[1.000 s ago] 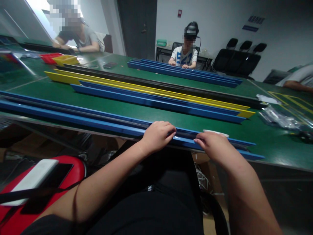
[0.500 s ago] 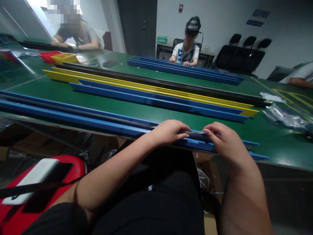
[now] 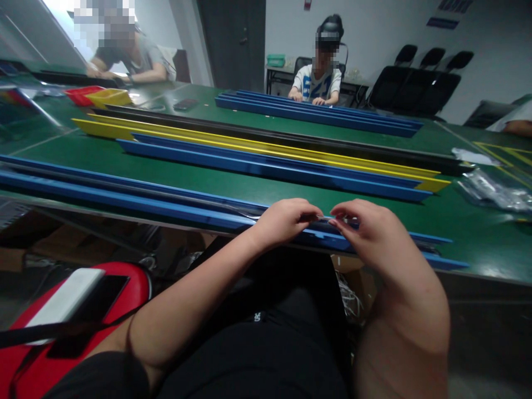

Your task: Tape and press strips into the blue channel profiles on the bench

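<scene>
A long blue channel (image 3: 137, 206) lies along the near edge of the table, with a dark strip (image 3: 166, 193) running inside it. Over its right part, my left hand (image 3: 285, 221) pinches a thin pale strip (image 3: 325, 218) between thumb and fingers. Close on the right, my right hand (image 3: 369, 227) is pinched at the strip's other side, fingertips almost meeting those of the left. Only a sliver of the strip shows; my fingers hide the rest, and its exact kind is unclear.
Beyond lie another blue channel (image 3: 270, 169), a yellow one (image 3: 249, 145) and a black one (image 3: 291, 138). Clear plastic bags (image 3: 499, 188) are at right. A co-worker (image 3: 320, 83) sits opposite behind blue channels (image 3: 307, 112). A red stool (image 3: 133, 277) holds a phone and white box.
My right hand has moved left toward my left hand, so less of the pale strip shows between them. My left hand stays nearly in place. The view has shifted slightly.
</scene>
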Motion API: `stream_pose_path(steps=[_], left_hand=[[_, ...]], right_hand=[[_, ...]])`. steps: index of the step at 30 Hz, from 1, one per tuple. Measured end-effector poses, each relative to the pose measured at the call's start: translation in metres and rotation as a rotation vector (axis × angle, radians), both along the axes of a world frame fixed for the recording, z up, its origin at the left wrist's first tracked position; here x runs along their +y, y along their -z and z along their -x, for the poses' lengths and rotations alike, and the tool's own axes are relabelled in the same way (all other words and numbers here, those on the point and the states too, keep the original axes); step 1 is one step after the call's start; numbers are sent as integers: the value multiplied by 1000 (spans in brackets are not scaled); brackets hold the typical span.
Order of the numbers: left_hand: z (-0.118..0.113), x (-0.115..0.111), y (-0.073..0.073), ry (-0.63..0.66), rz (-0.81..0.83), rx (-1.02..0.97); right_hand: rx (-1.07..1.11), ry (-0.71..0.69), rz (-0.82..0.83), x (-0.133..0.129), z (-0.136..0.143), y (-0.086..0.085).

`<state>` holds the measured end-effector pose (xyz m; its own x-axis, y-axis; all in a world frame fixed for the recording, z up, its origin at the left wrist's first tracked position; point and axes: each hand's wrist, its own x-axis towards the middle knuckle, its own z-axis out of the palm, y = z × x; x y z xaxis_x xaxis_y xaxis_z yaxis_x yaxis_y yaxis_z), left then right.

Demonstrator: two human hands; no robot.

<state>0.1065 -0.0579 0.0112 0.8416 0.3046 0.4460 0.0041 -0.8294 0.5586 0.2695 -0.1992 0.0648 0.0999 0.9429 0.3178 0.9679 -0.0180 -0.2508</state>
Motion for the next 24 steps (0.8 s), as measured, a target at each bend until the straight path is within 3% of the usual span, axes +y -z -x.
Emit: stream_pose_path(steps=[5,10,19,24], left_hand=[[1,-3,-2,-23,13,-19],[4,-5,-8,-35,61,-22],[5,-1,-11,4,302,-55],[5,-1,-11,1,316,-68]], right_hand=[[84,-9,-8,3,9,9],[102,13,-55,2,12,6],[115,15,-49,4,13,5],[126,27,-50,1,16,-1]])
